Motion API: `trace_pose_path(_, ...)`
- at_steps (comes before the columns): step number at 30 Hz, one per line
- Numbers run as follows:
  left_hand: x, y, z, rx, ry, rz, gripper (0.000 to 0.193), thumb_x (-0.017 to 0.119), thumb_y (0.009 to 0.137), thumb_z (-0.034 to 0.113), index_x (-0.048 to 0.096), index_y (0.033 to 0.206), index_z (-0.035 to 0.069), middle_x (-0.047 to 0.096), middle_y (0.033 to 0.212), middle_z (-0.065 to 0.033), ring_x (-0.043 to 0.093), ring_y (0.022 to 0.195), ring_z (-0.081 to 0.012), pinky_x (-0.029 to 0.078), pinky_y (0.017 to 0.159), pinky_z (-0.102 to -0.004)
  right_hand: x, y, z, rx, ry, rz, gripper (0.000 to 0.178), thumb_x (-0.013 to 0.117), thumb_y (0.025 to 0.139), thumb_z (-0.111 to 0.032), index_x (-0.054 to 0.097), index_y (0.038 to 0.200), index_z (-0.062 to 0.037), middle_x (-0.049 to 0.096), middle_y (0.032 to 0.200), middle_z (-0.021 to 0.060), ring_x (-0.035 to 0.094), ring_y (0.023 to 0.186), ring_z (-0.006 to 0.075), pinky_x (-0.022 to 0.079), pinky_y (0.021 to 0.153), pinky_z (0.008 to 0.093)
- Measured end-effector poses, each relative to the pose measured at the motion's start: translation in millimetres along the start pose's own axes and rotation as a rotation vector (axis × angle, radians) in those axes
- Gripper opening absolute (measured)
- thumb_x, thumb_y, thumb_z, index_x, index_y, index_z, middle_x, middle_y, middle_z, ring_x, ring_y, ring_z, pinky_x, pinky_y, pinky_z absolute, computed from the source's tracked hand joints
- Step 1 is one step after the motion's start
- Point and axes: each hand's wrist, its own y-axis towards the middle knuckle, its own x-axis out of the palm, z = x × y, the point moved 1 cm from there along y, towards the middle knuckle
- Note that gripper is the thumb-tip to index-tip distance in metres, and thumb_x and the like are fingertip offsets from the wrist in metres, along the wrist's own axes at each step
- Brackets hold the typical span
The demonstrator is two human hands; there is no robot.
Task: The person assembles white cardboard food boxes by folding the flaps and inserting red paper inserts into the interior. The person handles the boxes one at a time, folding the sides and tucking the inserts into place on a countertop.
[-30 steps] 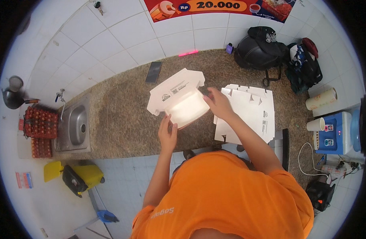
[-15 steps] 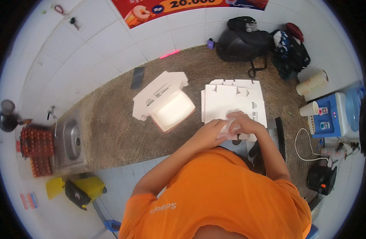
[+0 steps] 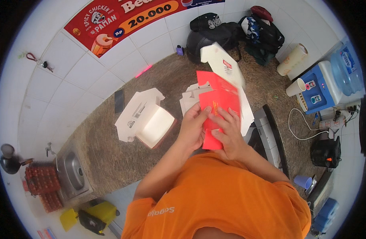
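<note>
Between my two hands is a cardboard box blank [image 3: 220, 99], lifted off the counter with its red outer face up and a white flap at its far end. My left hand [image 3: 195, 124] grips its left edge, thumb on top. Across the near right part lies my right hand [image 3: 229, 133], its fingers bent over the card. Beneath the blank, partly covered, a stack of flat white box blanks [image 3: 188, 99] rests on the counter. To the left stands a folded food box [image 3: 156, 126], its lid opened back and its inside white.
The brown stone counter [image 3: 103, 147] has a phone [image 3: 118, 101] at its back left and a sink [image 3: 73, 171] at its left end. A black helmet [image 3: 209, 40] and bags sit at the back. A water dispenser [image 3: 316, 93] with a paper cup [image 3: 295, 87] stands right.
The blank has been raised and turned over, so its red side now shows instead of white. Both hands have spread apart on it. My view has shifted too.
</note>
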Motion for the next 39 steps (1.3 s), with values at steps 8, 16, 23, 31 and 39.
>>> trace_pose_path(8,-5.0,-16.1,-30.9,0.005,-0.099,-0.037,0.029,0.056,0.112,0.010,0.058,0.140,0.004,0.069,0.132,-0.0116,0.071,0.120,-0.0251,0.065,0.095,-0.0401,-19.5,11.0,-9.9,0.294,-0.202,0.024,0.054,0.076,0.091,-0.042,0.072,0.133,-0.0084,0.063,0.145,0.0145,0.055,0.137,0.0402,0.033,0.113,0.0567)
trace_pose_path(16,2.8,-26.6,-47.3,-0.142,-0.277,0.013,0.034,0.059,0.110,0.010,0.056,0.144,0.010,0.071,0.124,-0.0020,0.071,0.107,-0.0141,0.058,0.098,-0.0363,-11.2,-1.7,-8.6,0.291,-0.283,0.060,0.045,0.076,0.091,-0.032,0.076,0.130,-0.0090,0.061,0.151,0.0151,0.052,0.140,0.0418,0.032,0.116,0.0577)
trace_pose_path(23,-2.5,-28.3,-37.8,0.123,0.145,0.073,0.028,0.054,0.113,0.015,0.058,0.140,0.007,0.073,0.114,-0.0029,0.070,0.101,-0.0093,0.056,0.092,-0.0282,0.4,1.8,-12.5,0.448,-0.012,0.014,0.072,0.066,0.100,-0.027,0.040,0.161,0.0010,0.053,0.155,0.0244,0.057,0.133,0.0417,0.044,0.109,0.0518)
trace_pose_path(31,-33.3,-72.4,-6.6,0.148,0.962,-0.088,0.016,0.058,0.108,0.007,0.060,0.123,0.002,0.076,0.094,-0.0070,0.064,0.081,-0.0070,0.051,0.075,-0.0263,-23.0,1.9,15.6,0.535,0.502,-0.228,0.032,0.076,0.096,-0.019,0.076,0.125,-0.0051,0.071,0.098,0.0099,0.069,0.081,0.0184,0.056,0.069,0.0311)
trace_pose_path(39,-25.6,-85.6,-10.6,0.292,0.893,0.155,0.045,0.063,0.099,0.000,0.053,0.142,0.004,0.071,0.070,-0.0071,0.058,0.066,-0.0069,0.047,0.067,-0.0253,-19.6,20.6,-3.5,0.683,0.315,-0.184,0.028,0.088,0.084,-0.012,0.081,0.110,-0.0061,0.060,0.075,0.0050,0.056,0.067,0.0167,0.046,0.062,0.0304)
